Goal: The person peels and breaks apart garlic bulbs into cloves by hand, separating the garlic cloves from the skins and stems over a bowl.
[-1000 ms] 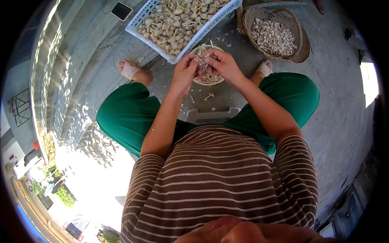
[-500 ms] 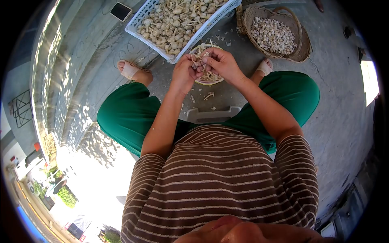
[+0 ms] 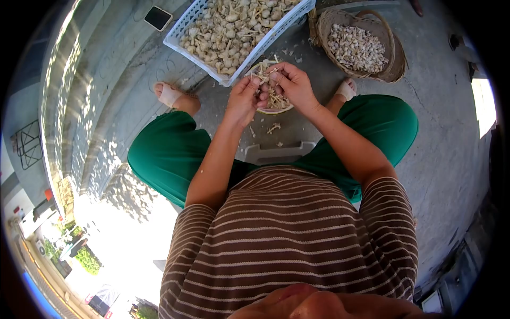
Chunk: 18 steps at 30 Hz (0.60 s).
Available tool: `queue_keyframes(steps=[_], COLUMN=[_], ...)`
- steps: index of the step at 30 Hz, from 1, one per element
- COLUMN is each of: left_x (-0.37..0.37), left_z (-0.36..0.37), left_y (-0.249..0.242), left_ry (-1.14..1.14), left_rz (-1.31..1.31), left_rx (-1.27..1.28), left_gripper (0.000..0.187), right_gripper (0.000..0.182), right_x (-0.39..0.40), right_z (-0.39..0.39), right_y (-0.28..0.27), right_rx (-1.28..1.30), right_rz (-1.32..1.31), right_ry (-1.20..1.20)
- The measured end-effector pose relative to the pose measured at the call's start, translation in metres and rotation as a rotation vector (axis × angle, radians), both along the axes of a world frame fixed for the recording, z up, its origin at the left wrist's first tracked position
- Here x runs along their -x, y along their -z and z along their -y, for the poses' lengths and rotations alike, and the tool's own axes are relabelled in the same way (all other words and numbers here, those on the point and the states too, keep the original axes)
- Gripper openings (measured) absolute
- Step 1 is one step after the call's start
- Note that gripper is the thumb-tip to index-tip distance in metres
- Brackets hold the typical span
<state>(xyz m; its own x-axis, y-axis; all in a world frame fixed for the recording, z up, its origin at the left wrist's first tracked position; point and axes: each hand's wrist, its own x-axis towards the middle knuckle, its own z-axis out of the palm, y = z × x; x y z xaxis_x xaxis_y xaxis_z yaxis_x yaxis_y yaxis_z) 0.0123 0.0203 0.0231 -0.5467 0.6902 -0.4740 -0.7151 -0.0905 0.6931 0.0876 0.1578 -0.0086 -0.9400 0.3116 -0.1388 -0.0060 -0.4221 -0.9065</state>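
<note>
My left hand (image 3: 244,100) and my right hand (image 3: 295,87) meet over a round bowl (image 3: 276,111) with a yellowish rim. Both are closed, thumbs and fingers pinched around a garlic bulb (image 3: 264,78) that is mostly hidden between them. Below the fingers, dry garlic stalks and skins (image 3: 278,101) lie in the bowl. Just beyond my hands stands a pale blue plastic crate (image 3: 226,81) heaped with whole garlic bulbs (image 3: 228,34). To the right, a woven basket (image 3: 396,64) with a handle holds loose garlic cloves (image 3: 358,48).
A phone (image 3: 158,18) lies on the step at upper left. Scraps of garlic skin (image 3: 273,128) are scattered on the concrete floor (image 3: 441,154). A grey plastic stool edge (image 3: 279,153) shows between my knees, and my sandalled feet (image 3: 169,94) flank the bowl.
My left thumb has shifted up toward the right thumb, and the fingers of both hands have changed their grip slightly. The crate, bowl and basket stay in place.
</note>
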Motion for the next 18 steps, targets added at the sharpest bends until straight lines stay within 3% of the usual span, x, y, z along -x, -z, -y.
queue_keyframes(steps=[2, 3, 6, 8, 9, 11, 18], left_x=[0.001, 0.003, 0.009, 0.012, 0.013, 0.012, 0.012], left_z=[-0.001, 0.0, 0.004, 0.006, 0.006, 0.006, 0.004], left_y=[0.0, 0.003, 0.01, 0.013, 0.012, 0.012, 0.015], left_ry=[-0.124, -0.124, -0.184, -0.137, -0.137, -0.113, -0.049], left_rz=[0.023, 0.021, 0.053, 0.116, 0.114, 0.163, 0.175], left_rx=[0.02, 0.018, -0.026, -0.106, -0.108, -0.138, -0.195], left_gripper=[0.006, 0.006, 0.004, 0.005, 0.005, 0.007, 0.012], right_gripper=[0.012, 0.012, 0.015, 0.014, 0.014, 0.019, 0.02], right_x=[0.006, 0.007, 0.006, 0.006, 0.005, 0.004, 0.004], right_z=[-0.003, -0.006, -0.011, -0.005, -0.005, -0.007, -0.005], right_y=[0.012, 0.011, 0.009, 0.006, 0.004, 0.0, -0.002], right_rx=[-0.424, -0.426, -0.864, -0.475, -0.476, -0.208, 0.052], right_rz=[-0.202, -0.205, -0.178, -0.064, -0.066, 0.044, 0.056], right_ry=[0.15, 0.151, 0.191, 0.116, 0.117, -0.001, -0.06])
